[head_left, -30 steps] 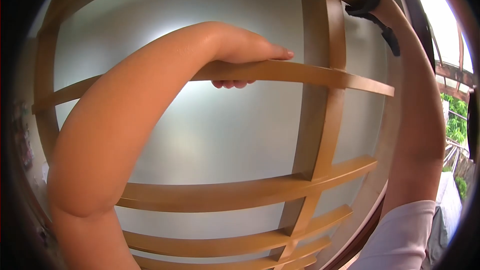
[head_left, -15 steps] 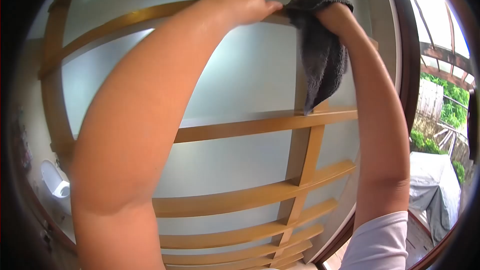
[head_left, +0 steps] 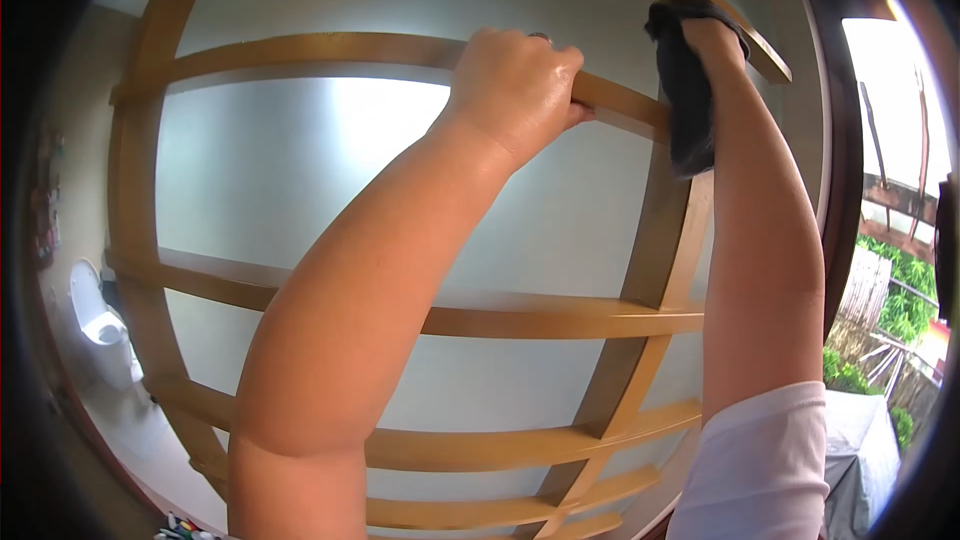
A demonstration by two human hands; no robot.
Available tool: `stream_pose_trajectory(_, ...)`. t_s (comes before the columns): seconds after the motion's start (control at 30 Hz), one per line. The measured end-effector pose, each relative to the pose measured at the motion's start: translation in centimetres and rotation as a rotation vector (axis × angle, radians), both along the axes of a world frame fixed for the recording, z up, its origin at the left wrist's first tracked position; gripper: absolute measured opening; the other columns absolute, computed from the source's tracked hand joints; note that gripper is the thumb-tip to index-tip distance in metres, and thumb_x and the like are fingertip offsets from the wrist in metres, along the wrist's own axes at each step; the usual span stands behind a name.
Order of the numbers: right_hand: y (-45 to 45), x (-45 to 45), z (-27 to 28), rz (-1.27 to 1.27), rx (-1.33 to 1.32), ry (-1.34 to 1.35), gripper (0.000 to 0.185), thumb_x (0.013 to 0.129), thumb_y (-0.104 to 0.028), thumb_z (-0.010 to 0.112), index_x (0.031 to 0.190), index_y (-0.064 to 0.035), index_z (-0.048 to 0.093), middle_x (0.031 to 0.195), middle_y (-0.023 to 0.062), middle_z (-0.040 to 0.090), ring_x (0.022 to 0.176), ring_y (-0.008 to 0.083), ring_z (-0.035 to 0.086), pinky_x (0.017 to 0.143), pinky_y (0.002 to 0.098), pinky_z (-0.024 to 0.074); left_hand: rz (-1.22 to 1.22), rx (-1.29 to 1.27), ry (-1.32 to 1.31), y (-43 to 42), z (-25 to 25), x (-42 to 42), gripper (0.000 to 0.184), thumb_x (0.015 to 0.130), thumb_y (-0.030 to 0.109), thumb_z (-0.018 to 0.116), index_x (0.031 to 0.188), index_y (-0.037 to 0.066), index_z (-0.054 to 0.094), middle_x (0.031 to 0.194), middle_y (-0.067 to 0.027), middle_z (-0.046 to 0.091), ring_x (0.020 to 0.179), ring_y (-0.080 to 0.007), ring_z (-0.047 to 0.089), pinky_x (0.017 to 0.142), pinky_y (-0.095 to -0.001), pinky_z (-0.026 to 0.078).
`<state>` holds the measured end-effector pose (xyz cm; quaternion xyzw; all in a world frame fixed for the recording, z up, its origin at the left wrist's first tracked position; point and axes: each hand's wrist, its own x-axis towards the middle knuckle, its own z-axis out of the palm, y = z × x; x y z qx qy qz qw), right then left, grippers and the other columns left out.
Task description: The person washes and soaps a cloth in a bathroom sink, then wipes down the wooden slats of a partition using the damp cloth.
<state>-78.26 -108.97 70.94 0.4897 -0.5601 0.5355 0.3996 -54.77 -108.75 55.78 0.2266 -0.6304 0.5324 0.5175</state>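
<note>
A tan wooden shelf board [head_left: 320, 48] runs across the upper part of the view. My left hand [head_left: 520, 85] is closed round its front edge, with the thumb tucked underneath and a ring on one finger. To the right, raised about as high, my right hand [head_left: 715, 45] grips a dark grey cloth [head_left: 685, 100]. The cloth hangs down in front of the upright post [head_left: 660, 220], near where the boards cross it. The fingers of the right hand are mostly hidden by the cloth.
Pale frosted panels [head_left: 520, 220] back the wooden lattice, and more boards [head_left: 480, 448] cross below. A white toilet [head_left: 105, 330] stands at far left. Right, a dark frame [head_left: 845, 120] borders an outdoor area with greenery and a grey cover [head_left: 860, 440]. Small coloured items [head_left: 180, 528] show bottom left.
The view has shifted and tilted. My left hand now wraps the board, lower in view. My right hand has moved right with the cloth, which now looks more bunched.
</note>
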Motion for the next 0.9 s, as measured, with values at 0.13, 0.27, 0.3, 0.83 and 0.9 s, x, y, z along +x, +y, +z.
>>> stream_pose_trajectory(0.13, 0.3, 0.0, -0.1, -0.013, -0.094, 0.157, 0.042, 0.079, -0.042, 0.051, 0.102, -0.0094, 0.064, 0.111, 0.0175, 0.059, 0.106, 0.0311, 0.056, 0.087, 0.0390, 0.0442, -0.021, -0.066, -0.013, 0.0, 0.1, 0.8, 0.039, 0.067, 0.042, 0.073, 0.069, 0.007, 0.056, 0.060, -0.0080, 0.057, 0.060, -0.0251, 0.056, 0.057, -0.0342, 0.047)
stream_pose_trajectory(0.27, -0.9, -4.6, -3.4, -0.117, -0.008, 0.524, 0.035, 0.077, -0.036, 0.053, 0.099, -0.0117, 0.066, 0.108, 0.0196, 0.059, 0.104, 0.0336, 0.055, 0.088, 0.0386, 0.0436, 0.046, -0.024, -0.088, 0.7, 0.4, 1.6, 0.043, 0.070, 0.048, 0.068, 0.074, 0.006, 0.058, 0.061, -0.0084, 0.058, 0.063, -0.0254, 0.058, 0.059, -0.0348, 0.047)
stream_pose_trajectory(0.3, -0.5, -5.8, -4.7, -0.117, 0.050, 0.611, 0.034, 0.077, -0.033, 0.054, 0.101, -0.0111, 0.065, 0.106, 0.0186, 0.060, 0.103, 0.0332, 0.055, 0.088, 0.0387, 0.0437, 0.062, -0.019, -0.112, 0.8, 0.5, 1.9, 0.045, 0.072, 0.051, 0.066, 0.075, 0.006, 0.059, 0.062, -0.0085, 0.059, 0.064, -0.0256, 0.059, 0.059, -0.0352, 0.048)
stream_pose_trajectory(0.83, -4.6, -4.1, 0.1, -0.511, 0.218, 0.675, 0.038, 0.082, -0.030, 0.047, 0.106, -0.0017, 0.057, 0.107, 0.0224, 0.059, 0.099, 0.0356, 0.057, 0.085, 0.0462, 0.0429, -0.053, 0.292, -0.214, 1.1, 0.0, 2.2, 0.056, 0.074, 0.062, 0.053, 0.080, 0.008, 0.067, 0.070, -0.0082, 0.064, 0.074, -0.0224, 0.064, 0.066, -0.0367, 0.050)
stream_pose_trajectory(0.9, -4.5, -3.2, 1.6, -0.574, 0.206, 0.680, 0.039, 0.082, -0.031, 0.047, 0.106, -0.0019, 0.057, 0.107, 0.0221, 0.060, 0.099, 0.0352, 0.057, 0.085, 0.0462, 0.0429, -0.064, 0.250, -0.264, 1.3, 0.1, 2.5, 0.054, 0.075, 0.060, 0.054, 0.080, 0.008, 0.067, 0.070, -0.0081, 0.064, 0.074, -0.0215, 0.064, 0.066, -0.0360, 0.050)
